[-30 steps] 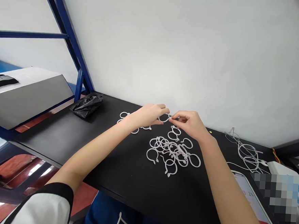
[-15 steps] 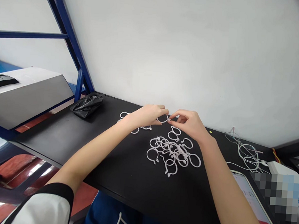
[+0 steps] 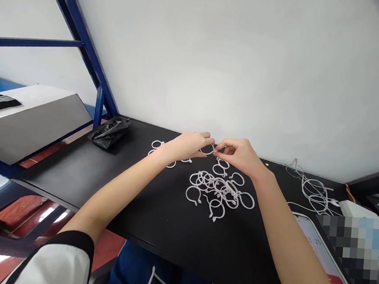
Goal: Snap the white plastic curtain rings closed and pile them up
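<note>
As the left hand (image 3: pixel 187 145) and right hand (image 3: pixel 237 156) pinch a white plastic ring (image 3: pixel 207 150) between them, a tangle of rings (image 3: pixel 220 191) lies just below.

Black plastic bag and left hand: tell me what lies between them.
Head view: two white plastic rings lie on the black desk, between the black bag and left hand.

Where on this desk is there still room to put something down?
Bare black desktop runs along the front edge, below the pile of white plastic rings. Another patch lies between the black plastic bag and the left forearm. It is crowded around the left hand and right hand, and at the white cables.
</note>
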